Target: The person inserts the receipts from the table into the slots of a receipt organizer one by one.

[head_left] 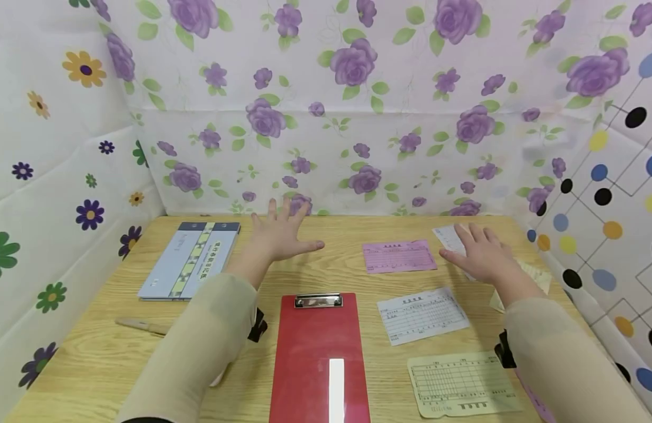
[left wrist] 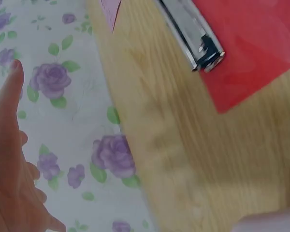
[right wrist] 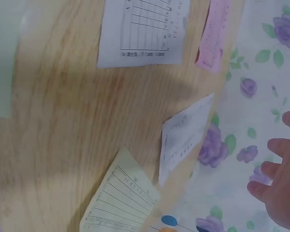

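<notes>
My left hand (head_left: 280, 235) hovers over the back of the table, fingers spread, holding nothing. It is between the blue-grey book (head_left: 169, 258) and the pink slip (head_left: 400, 257). A red clipboard (head_left: 304, 352) with a metal clip (head_left: 318, 301) lies front centre. My right hand (head_left: 479, 252) is held out above the back right, fingers apart and nothing in them. In the head view it overlaps a white slip (head_left: 448, 238) and is close to a pale yellow slip (head_left: 534, 276). Another white slip (head_left: 423, 315) and a larger yellow slip (head_left: 463, 385) lie nearer me.
A tan, pen-like stick (head_left: 140, 325) lies at the left, its end hidden by my left sleeve. Part of a pink paper (head_left: 534, 396) shows beside my right sleeve. Flower-patterned cloth (head_left: 336, 147) walls the back of the wooden table (head_left: 241, 376); patterned cloth also hangs at both sides.
</notes>
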The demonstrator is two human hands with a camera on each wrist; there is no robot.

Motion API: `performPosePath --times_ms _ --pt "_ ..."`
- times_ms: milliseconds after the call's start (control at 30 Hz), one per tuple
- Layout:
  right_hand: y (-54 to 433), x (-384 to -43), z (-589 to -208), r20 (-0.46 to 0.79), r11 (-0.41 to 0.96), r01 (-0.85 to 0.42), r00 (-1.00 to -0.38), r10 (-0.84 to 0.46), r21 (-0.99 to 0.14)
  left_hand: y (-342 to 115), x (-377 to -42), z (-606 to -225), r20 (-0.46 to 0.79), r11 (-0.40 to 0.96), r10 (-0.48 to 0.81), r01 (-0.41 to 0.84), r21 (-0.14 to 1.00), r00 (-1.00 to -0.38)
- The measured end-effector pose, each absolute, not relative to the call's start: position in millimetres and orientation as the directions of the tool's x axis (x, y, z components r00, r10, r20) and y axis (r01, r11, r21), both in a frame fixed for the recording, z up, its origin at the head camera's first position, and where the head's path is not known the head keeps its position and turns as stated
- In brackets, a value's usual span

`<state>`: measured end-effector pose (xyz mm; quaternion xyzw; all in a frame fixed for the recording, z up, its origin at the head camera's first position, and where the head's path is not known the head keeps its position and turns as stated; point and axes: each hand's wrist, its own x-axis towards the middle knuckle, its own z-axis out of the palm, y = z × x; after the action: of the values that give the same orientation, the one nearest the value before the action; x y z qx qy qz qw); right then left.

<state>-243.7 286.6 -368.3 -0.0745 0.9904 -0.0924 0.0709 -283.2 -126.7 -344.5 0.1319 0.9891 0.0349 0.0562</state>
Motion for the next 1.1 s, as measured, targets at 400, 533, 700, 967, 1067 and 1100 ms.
performPosePath --times_ms 400,533,700,967,1067,1100 --pt "291.6 -239.0 -391.2 -0.091 0.887 -0.202 -0.961 -0.262 -0.415 -107.9 -248.0 -370.6 -0.072 0.907 0.359 0.33 0.263 -0.93" --pt "291.1 -233.0 -395.2 -0.076 0.848 -0.205 -0.958 -0.275 -0.488 -102.6 -233.8 -377.9 -0.061 0.884 0.405 0.374 0.281 -0.912" --pt "290.1 -223.6 -400.3 -0.052 0.821 -0.229 -0.953 -0.299 -0.523 -101.4 -222.1 -393.3 -0.052 0.858 0.426 0.385 0.341 -0.903" --pt "292.2 -207.7 -411.8 -0.032 0.804 -0.26 -0.944 -0.327 -0.534 -103.8 -213.0 -423.5 -0.06 0.833 0.43 0.369 0.413 -0.901" --pt "292.8 -202.7 -412.8 -0.026 0.8 -0.268 -0.942 -0.333 -0.537 -105.8 -210.3 -436.2 -0.062 0.831 0.425 0.363 0.421 -0.903" --pt "293.1 -201.0 -413.0 -0.026 0.798 -0.269 -0.942 -0.335 -0.54 -106.7 -209.6 -440.6 -0.059 0.832 0.425 0.364 0.417 -0.903"
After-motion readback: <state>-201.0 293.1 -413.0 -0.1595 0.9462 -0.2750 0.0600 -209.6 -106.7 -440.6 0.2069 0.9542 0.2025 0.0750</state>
